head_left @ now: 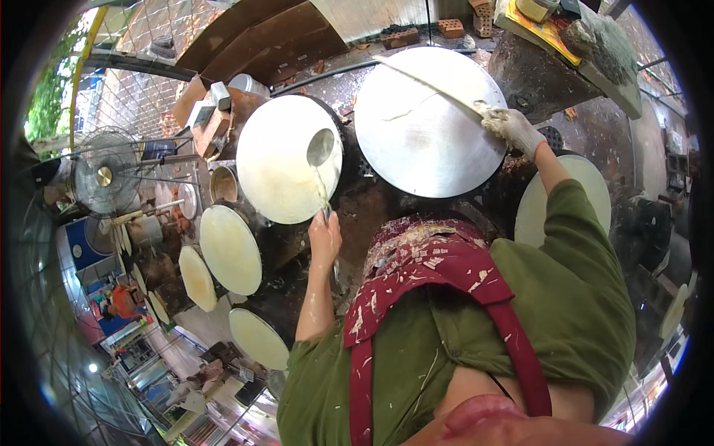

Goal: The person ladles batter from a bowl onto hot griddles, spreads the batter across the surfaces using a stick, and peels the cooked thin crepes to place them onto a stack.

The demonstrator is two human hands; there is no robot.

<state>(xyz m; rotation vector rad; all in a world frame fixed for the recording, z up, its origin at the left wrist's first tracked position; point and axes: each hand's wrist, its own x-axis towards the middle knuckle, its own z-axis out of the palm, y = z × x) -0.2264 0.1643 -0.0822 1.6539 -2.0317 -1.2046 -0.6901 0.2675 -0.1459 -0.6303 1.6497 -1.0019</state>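
Note:
My bare left hand grips the handle of a batter-coated metal ladle. The ladle's bowl is over a round griddle coated with a pale layer. My right hand, in a stained white glove, holds a long thin stick. That stick slants over the upper part of a larger round griddle with a shiny metallic surface. Whether the stick touches the surface cannot be told. Pale splashes mark my left forearm and the dark red apron.
More pale-covered round griddles stand to my left, and another is by my right elbow. A pedestal fan and stacked bricks are at left. A stone slab holds a jar at upper right. Farther left is a person in orange.

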